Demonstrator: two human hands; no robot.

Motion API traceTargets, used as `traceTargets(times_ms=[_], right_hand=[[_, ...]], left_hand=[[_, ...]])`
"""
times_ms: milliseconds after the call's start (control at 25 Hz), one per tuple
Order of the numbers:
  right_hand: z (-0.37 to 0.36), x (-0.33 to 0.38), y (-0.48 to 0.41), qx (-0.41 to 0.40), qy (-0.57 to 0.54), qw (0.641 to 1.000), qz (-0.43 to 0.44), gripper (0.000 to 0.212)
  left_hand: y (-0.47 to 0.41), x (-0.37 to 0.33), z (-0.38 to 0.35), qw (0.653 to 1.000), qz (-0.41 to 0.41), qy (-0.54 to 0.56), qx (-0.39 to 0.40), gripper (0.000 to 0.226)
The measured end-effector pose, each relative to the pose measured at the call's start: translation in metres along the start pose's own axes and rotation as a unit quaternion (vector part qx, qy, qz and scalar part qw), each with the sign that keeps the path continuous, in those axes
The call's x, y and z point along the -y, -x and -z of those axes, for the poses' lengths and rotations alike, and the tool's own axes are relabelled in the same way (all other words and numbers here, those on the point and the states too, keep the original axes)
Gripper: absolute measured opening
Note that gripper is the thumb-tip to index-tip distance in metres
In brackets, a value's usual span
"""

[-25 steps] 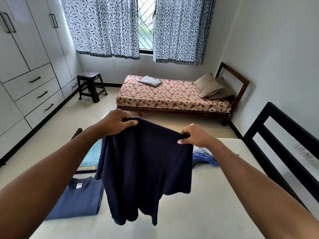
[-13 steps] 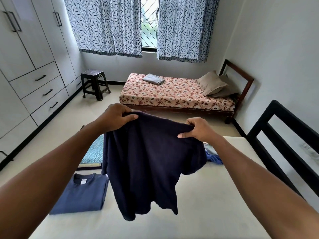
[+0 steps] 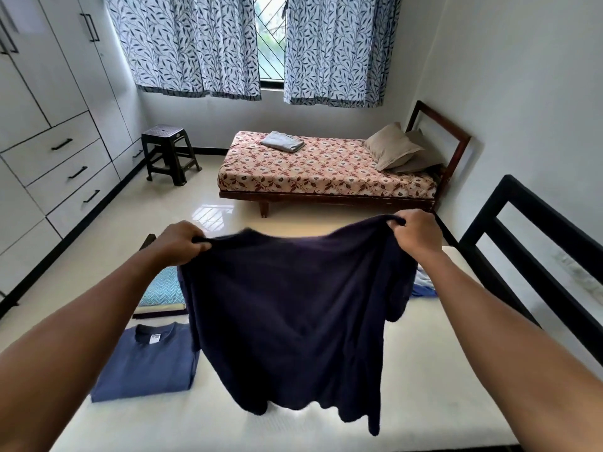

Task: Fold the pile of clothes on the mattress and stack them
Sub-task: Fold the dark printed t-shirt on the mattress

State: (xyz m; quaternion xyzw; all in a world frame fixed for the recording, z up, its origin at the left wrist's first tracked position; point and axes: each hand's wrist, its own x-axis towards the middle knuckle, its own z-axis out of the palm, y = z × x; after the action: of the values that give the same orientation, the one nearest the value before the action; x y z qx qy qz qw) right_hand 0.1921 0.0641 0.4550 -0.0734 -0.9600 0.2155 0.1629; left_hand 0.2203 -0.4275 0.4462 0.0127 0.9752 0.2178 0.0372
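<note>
A dark navy shirt [image 3: 290,308] is held spread above the mattress [image 3: 424,370], its upper edge gripped by the left hand [image 3: 181,243] and right hand [image 3: 414,233] (fabric hanging unevenly). If lowered crooked, wrinkles may be folded in.

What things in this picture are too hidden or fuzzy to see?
- Head view: the clothes pile is mostly hidden behind the navy shirt.
- Head view: the tag on the folded blue shirt is too small to read.
- Head view: the mattress is cut off by the bottom edge.
</note>
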Motion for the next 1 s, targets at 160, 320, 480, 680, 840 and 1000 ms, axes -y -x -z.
traceTargets(times_ms=[160, 320, 480, 680, 840, 1000], right_hand=[[-0.005, -0.018, 0.007, -0.026, -0.016, 0.999, -0.037, 0.022], [-0.018, -0.011, 0.010, -0.019, -0.105, 0.993, -0.049, 0.026], [-0.036, -0.003, 0.037, 0.036, -0.109, 0.992, -0.053, 0.024], [-0.081, 0.015, 0.108, 0.136, -0.093, 0.986, -0.020, 0.019], [-0.097, 0.021, 0.171, 0.215, -0.163, 0.963, -0.023, 0.016], [-0.083, 0.023, 0.204, 0.200, -0.226, 0.950, -0.074, 0.021]], left_hand=[[0.005, 0.014, -0.019, 0.977, 0.004, 0.043, -0.208, 0.010], [0.009, 0.001, -0.030, 0.954, 0.011, 0.195, -0.229, 0.006], [0.012, 0.022, -0.049, 0.967, 0.028, 0.216, -0.130, 0.007], [0.035, 0.040, -0.089, 0.991, -0.008, 0.135, -0.005, 0.017], [0.057, 0.043, -0.106, 0.995, -0.052, 0.083, 0.031, 0.019], [0.100, 0.028, -0.113, 0.992, -0.030, 0.117, 0.023, 0.019]])
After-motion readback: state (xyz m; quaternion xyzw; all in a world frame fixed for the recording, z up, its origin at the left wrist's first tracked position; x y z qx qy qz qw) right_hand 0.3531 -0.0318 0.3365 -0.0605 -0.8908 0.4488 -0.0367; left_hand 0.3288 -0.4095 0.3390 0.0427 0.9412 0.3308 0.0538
